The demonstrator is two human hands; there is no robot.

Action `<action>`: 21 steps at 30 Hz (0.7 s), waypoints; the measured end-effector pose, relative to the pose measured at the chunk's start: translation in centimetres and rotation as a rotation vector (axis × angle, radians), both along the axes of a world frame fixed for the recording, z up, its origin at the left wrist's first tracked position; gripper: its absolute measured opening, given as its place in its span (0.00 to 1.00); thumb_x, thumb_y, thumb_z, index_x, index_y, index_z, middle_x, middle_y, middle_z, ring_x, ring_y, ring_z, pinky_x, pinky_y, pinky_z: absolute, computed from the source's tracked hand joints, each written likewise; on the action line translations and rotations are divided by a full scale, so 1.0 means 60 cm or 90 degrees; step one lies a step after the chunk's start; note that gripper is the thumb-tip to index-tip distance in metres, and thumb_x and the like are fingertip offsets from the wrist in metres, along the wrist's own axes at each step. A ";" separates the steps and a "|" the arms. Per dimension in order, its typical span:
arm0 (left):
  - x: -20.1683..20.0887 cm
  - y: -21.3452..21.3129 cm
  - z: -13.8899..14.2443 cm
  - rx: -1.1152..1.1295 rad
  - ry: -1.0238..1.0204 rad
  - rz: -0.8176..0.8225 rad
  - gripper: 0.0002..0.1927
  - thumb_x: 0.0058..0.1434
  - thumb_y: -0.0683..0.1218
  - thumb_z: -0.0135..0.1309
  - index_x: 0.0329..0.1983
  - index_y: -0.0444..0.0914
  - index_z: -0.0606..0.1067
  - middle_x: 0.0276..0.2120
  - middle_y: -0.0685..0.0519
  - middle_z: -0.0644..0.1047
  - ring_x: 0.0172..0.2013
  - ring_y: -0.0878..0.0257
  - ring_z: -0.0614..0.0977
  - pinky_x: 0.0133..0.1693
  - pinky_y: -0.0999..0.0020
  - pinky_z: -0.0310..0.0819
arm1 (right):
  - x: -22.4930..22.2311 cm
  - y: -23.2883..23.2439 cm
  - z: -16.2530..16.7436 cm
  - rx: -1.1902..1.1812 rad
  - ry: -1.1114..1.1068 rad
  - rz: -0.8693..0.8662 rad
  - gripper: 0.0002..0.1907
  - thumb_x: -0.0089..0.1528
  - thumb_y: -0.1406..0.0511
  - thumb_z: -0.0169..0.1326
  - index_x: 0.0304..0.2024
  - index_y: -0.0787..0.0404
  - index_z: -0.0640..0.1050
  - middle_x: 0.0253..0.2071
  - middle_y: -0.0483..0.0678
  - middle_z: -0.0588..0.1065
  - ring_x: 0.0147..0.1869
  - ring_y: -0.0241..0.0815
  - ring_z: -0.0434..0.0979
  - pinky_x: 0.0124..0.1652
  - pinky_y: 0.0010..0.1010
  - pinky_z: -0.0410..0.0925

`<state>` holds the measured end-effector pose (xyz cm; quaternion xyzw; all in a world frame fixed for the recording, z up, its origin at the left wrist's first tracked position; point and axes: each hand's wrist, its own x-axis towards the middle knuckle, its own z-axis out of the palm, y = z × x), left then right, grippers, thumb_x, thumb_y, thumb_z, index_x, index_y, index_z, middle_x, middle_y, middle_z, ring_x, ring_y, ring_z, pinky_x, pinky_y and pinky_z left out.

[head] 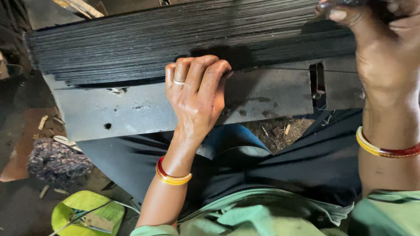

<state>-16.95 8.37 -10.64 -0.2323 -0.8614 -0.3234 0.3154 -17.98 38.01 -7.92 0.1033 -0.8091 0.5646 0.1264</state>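
Note:
A thick stack of thin dark sheets (144,41) lies on a grey metal plate (131,113) in front of me. My left hand (197,94), with a ring and a red and yellow bangle, rests on the plate with its fingertips curled against the lower edge of the stack. My right hand (383,48), also wearing a bangle, reaches to the top right of the stack, its thumb and fingers closed on the uppermost sheets at the edge of the frame.
The plate has a rectangular slot (317,83) near the right and a small hole (107,126) at the left. My dark-clothed lap (306,161) is below. A yellow-green bag (87,212) and a dark fuzzy bundle (54,161) lie on the littered ground at left.

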 end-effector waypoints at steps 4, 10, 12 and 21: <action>0.000 -0.002 0.005 0.001 -0.005 -0.010 0.15 0.59 0.38 0.66 0.48 0.42 0.77 0.46 0.57 0.76 0.45 0.58 0.76 0.47 0.62 0.65 | 0.037 -0.014 0.019 -0.041 0.058 -0.039 0.12 0.72 0.79 0.59 0.53 0.68 0.71 0.50 0.54 0.76 0.55 0.50 0.81 0.57 0.41 0.75; -0.001 -0.008 0.006 0.002 0.014 -0.013 0.14 0.60 0.38 0.66 0.46 0.40 0.76 0.45 0.56 0.75 0.45 0.58 0.76 0.45 0.63 0.65 | 0.149 -0.022 -0.031 -0.026 0.133 -0.030 0.14 0.72 0.82 0.57 0.54 0.69 0.67 0.49 0.57 0.75 0.53 0.55 0.83 0.57 0.45 0.76; -0.001 -0.007 0.005 -0.006 0.015 -0.009 0.13 0.61 0.39 0.67 0.45 0.41 0.76 0.44 0.56 0.75 0.44 0.58 0.76 0.45 0.63 0.64 | 0.137 -0.029 -0.068 -0.027 0.167 -0.016 0.15 0.73 0.83 0.56 0.54 0.69 0.66 0.49 0.58 0.75 0.52 0.56 0.83 0.56 0.47 0.76; -0.001 -0.004 -0.001 -0.001 0.037 -0.020 0.13 0.59 0.37 0.66 0.44 0.40 0.76 0.45 0.54 0.75 0.45 0.57 0.76 0.44 0.62 0.64 | 0.106 -0.059 -0.080 0.047 0.236 -0.012 0.19 0.70 0.84 0.58 0.52 0.70 0.62 0.44 0.60 0.72 0.48 0.55 0.84 0.52 0.49 0.79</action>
